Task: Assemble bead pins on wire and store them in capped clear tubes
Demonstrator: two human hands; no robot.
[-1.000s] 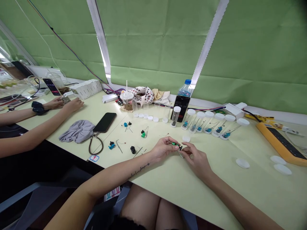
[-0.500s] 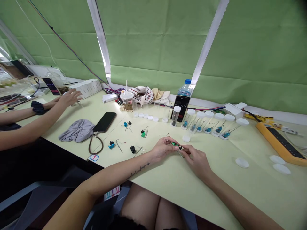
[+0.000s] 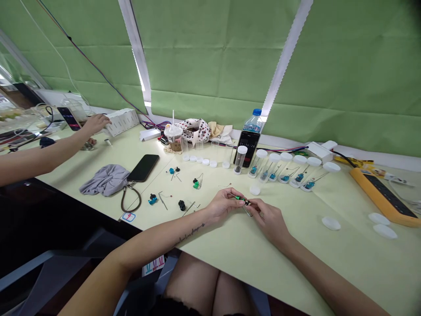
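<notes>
My left hand (image 3: pixel 225 205) is closed in a pinch on a small green metal part (image 3: pixel 237 198) with a thin rod running along it. The fingertips of my right hand (image 3: pixel 268 217) close on the black end piece (image 3: pixel 247 202) of the same part, so both hands meet over the table. Below the fingers a short metal rod (image 3: pixel 247 212) sticks out. Nearby on the left lie a black part (image 3: pixel 182 205), a green-and-black part (image 3: pixel 196 183) and blue parts (image 3: pixel 152 199), with thin hex keys and wires beside them. An upright white cap (image 3: pixel 255 190) sits just beyond my hands.
Clear tubes with white caps (image 3: pixel 285 156), several holding blue parts, stand behind my right hand. A phone (image 3: pixel 247 147) leans on a bottle (image 3: pixel 253 123). Loose lids (image 3: pixel 331 223) and an orange power strip (image 3: pixel 383 193) lie right. Another person's arm (image 3: pixel 66 147) reaches across the left side.
My hands stay almost in place, still on the green-and-black part. At the left, the other person's hand has moved slightly toward the white box, and a small white-ended piece now shows on the table.
</notes>
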